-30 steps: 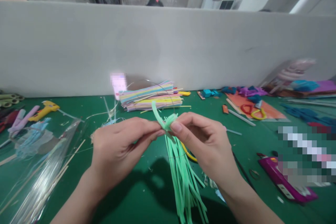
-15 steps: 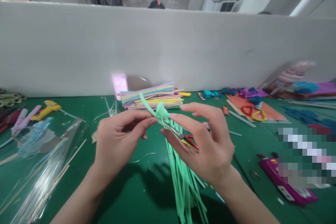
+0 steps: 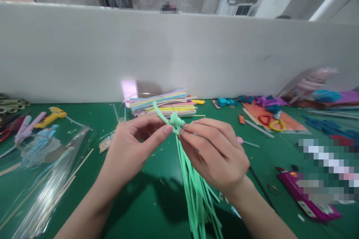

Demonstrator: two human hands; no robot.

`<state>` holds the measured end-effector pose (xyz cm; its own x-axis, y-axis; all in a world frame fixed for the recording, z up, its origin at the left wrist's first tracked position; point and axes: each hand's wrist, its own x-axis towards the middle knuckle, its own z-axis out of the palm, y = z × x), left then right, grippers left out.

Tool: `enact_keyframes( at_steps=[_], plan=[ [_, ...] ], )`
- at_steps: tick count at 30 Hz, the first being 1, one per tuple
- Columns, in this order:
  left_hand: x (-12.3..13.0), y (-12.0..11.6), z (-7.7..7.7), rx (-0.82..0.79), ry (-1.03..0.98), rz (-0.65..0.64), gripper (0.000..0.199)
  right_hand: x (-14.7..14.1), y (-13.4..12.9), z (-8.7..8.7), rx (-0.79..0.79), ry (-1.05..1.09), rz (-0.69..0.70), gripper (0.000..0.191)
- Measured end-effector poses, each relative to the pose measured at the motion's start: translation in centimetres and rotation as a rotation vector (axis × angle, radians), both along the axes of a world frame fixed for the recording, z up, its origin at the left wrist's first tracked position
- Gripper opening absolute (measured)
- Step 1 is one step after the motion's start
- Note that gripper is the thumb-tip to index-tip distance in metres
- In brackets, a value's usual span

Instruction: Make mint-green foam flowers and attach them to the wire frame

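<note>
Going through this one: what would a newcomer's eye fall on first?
Most likely the mint-green piece at the center, held between the fingertips of the left hand and right hand. Just below it, long green strips fan toward the bottom edge. Next, perhaps the yellow glue gun, far left.

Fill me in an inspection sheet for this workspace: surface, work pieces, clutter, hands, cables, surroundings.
Surface: green table, in use across its width.
Work pieces: a folded green piece held up between the hands; loose green strips hang or lie below it.
Clutter: yellow glue gun at left; multicoloured strip bundles at the back; orange sheet and magenta case at right.
Hands: left hand and right hand both pinch the green piece.
Cables: one thin dark length beside the right hand; cord or rod, cannot tell.
Surroundings: pale partition behind the table.
</note>
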<state>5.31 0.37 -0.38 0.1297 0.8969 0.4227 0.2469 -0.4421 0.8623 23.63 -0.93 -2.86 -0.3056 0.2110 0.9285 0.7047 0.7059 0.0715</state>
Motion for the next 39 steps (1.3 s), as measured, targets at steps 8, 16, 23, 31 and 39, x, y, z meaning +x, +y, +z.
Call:
enact_keyframes(
  at_steps=[8, 16, 23, 31, 39],
  plan=[
    [0.1, 0.0, -0.1, 0.027, 0.064, 0.056, 0.019, 0.1, -0.2, 0.6, -0.113, 0.106, 0.048, 0.019],
    [0.2, -0.3, 0.2, 0.045, 0.091, 0.062, 0.021, 0.3, -0.3, 0.8, -0.264, 0.26, 0.116, 0.017],
    [0.3, -0.5, 0.0, 0.052, 0.134, 0.072, 0.021, 1.0, -0.3, 1.4, -0.247, 0.072, 0.079, 0.014],
    [0.2, -0.9, 0.5, 0.057, 0.174, -0.065, 0.023, 2.5, -1.2, 2.7, -0.819, 0.201, 0.247, 0.011],
    [-0.3, -1.3, 1.1, 0.017, 0.15, -0.246, 0.016, 2.9, -0.2, 2.2, -1.405, 0.567, 0.821, 0.018]
  ],
)
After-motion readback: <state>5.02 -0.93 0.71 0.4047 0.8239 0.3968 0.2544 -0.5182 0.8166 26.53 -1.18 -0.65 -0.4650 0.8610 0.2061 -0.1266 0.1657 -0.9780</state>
